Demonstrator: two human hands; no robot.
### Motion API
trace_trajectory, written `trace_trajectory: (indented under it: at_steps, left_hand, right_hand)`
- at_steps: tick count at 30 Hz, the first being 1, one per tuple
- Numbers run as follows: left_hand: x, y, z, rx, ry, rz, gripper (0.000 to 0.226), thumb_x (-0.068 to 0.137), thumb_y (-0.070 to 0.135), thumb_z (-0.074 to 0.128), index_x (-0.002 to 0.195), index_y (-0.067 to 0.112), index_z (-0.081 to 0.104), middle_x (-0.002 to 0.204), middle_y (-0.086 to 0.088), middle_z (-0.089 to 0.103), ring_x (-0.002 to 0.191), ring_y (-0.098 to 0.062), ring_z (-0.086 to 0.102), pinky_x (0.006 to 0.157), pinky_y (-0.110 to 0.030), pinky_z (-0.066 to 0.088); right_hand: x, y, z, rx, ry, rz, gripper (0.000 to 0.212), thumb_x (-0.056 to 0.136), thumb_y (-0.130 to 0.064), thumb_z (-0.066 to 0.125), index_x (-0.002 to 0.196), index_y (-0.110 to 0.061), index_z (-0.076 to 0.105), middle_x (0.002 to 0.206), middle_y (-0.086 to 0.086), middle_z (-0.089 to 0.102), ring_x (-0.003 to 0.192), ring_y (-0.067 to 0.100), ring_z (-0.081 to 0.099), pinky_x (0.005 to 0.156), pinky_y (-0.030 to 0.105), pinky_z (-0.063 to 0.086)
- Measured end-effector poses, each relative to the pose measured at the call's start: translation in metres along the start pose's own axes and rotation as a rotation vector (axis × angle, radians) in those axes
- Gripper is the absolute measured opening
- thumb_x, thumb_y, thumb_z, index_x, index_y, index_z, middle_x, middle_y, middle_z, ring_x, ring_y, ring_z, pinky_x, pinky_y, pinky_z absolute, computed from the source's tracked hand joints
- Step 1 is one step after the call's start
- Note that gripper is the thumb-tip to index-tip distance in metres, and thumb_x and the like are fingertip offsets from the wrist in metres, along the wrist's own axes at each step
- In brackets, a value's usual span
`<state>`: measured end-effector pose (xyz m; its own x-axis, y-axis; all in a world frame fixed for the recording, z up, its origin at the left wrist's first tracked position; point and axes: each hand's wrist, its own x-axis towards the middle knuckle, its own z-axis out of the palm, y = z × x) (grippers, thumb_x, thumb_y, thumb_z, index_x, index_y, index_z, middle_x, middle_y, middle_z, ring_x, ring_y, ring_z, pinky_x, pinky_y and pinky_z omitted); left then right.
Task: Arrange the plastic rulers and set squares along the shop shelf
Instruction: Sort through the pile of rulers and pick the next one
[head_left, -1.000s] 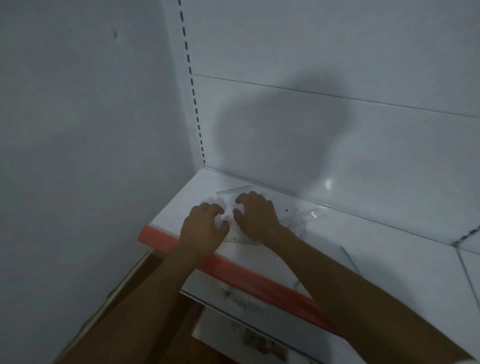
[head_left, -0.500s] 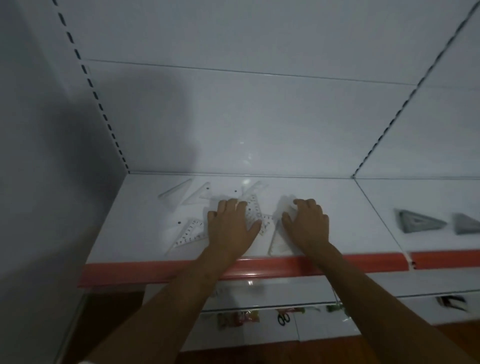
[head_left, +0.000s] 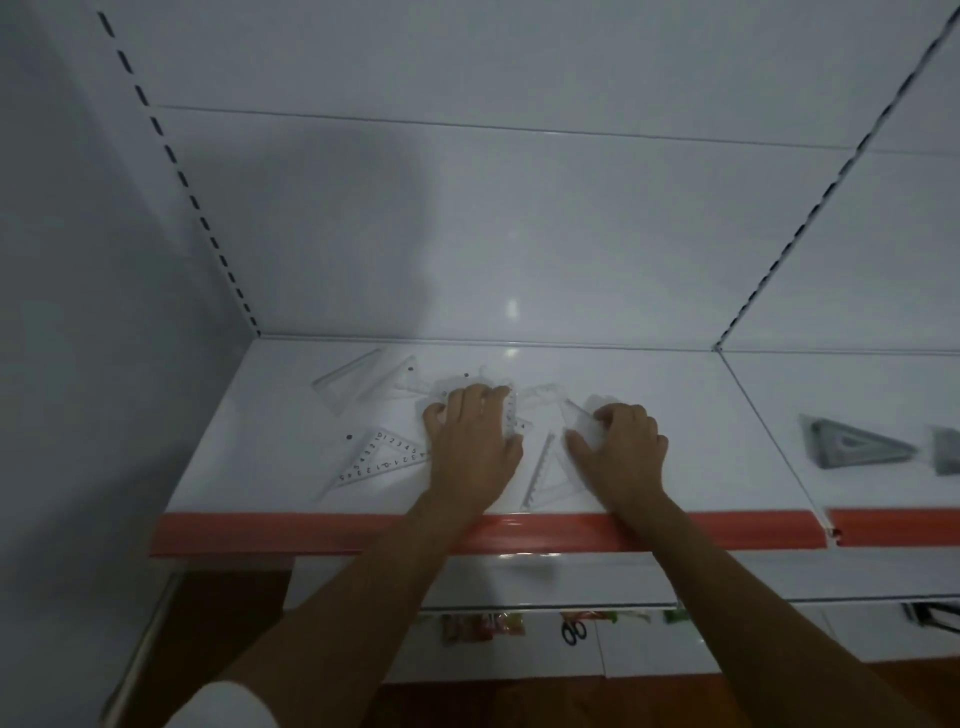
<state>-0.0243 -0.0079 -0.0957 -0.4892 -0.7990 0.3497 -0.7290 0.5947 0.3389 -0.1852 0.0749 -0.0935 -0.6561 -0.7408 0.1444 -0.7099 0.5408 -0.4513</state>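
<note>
Head view looks down on a white shop shelf (head_left: 675, 415) with a red front strip (head_left: 311, 532), where clear plastic set squares lie scattered flat in the left bay. The left hand (head_left: 470, 447) rests palm-down on a small overlapping heap of transparent pieces (head_left: 511, 410), fingers bent at the tips and pressing on the plastic; whether its grip has actually closed round an edge cannot be told, since the pieces are see-through and the fingers cover them. The right hand (head_left: 621, 449) sits just beside it, fingertips curled onto the upper corner of a clear triangle (head_left: 550, 473) whose long edge runs toward the shelf front. That grip looks like a light pinch or press at the corner, probably to slide the thin sheet, because flat plastic on a smooth shelf gives nothing to lift by.

A numbered set square (head_left: 387, 457) lies apart to the left, and two more clear triangles (head_left: 358, 379) lie near the back wall, all at different angles, so the spreading into a row seems barely begun. Two grey triangles (head_left: 852, 444) in the next bay to the right lie side by side, perhaps a pattern to follow. Both hands work close together, likely to separate the heap without pieces skating off.
</note>
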Motion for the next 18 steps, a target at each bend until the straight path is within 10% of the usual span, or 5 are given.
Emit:
trace_trajectory:
  at_steps: [8,18]
  left_hand:
    - [-0.003,0.004,0.001,-0.147,0.070,0.021,0.056,0.068,-0.012,0.061,0.118,0.014,0.057,0.108,-0.005,0.061,0.100,-0.025,0.056,0.087,-0.038,0.042]
    - [-0.004,0.006,-0.003,-0.297,0.151,-0.009,0.016,0.090,-0.005,0.051,0.083,0.009,0.051,0.083,-0.003,0.049,0.077,-0.018,0.047,0.068,-0.032,0.044]
  right_hand:
    - [-0.017,-0.005,-0.006,0.180,0.059,-0.090,0.025,0.095,-0.035,0.053,0.082,-0.018,0.042,0.063,-0.006,0.051,0.056,0.013,0.051,0.051,0.019,0.033]
    - [-0.016,-0.001,-0.005,0.225,0.095,-0.205,0.024,0.093,-0.034,0.057,0.086,-0.013,0.048,0.104,0.005,0.050,0.069,0.014,0.052,0.055,0.008,0.029]
